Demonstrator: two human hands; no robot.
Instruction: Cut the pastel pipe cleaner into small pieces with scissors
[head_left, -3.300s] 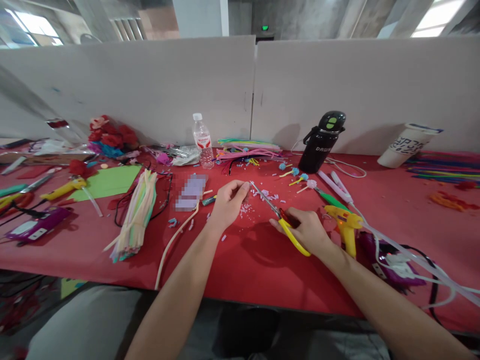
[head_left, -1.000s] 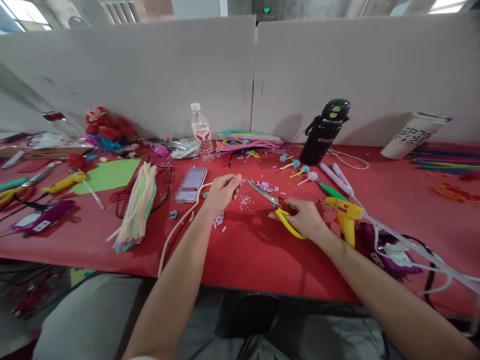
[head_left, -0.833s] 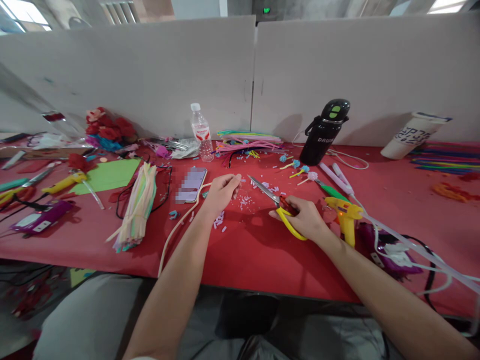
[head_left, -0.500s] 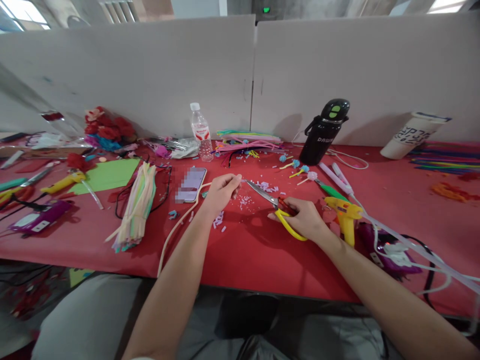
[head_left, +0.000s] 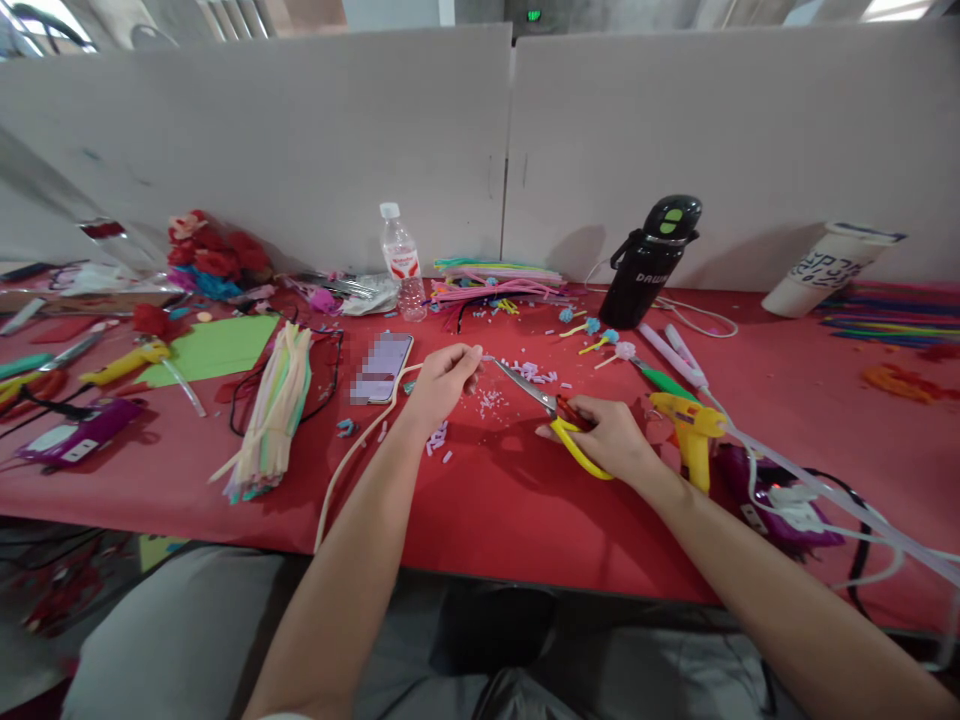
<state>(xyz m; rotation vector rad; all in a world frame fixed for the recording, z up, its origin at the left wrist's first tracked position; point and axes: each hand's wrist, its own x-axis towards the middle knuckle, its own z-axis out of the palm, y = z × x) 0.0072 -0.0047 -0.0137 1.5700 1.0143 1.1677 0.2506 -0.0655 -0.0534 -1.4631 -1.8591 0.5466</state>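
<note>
Near the middle of the red table, the left hand pinches a tiny lilac piece between thumb and forefinger, the fingers closed on it and its end poking out toward three o'clock. The right hand is wrapped around the red-and-yellow handles of the scissors, whose blades point to ten o'clock and look almost closed, their tips at the piece's end; whether they touch it cannot be told. Under a second ago the tips stood slightly apart from the left fingers; now they are back beside them, while both hands have barely moved. Against the oldest frame, the view has tipped so that everything on the table sits a little higher, and a small heap of lilac cuttings shows beside the left forearm. More lilac bits lie just beyond the blades. From the scissors, the black bottle stands at two o'clock, white capitals reading "DAW" and a partly turned last letter. At ten o'clock, the clear bottle has a red-and-white label too small to read. Between two and three, the tilted white cup bears dark, blocky characters that cannot be made out. A phone, its screen partly pixelated, lies at nine o'clock, and a yellow glue gun at three.
</note>
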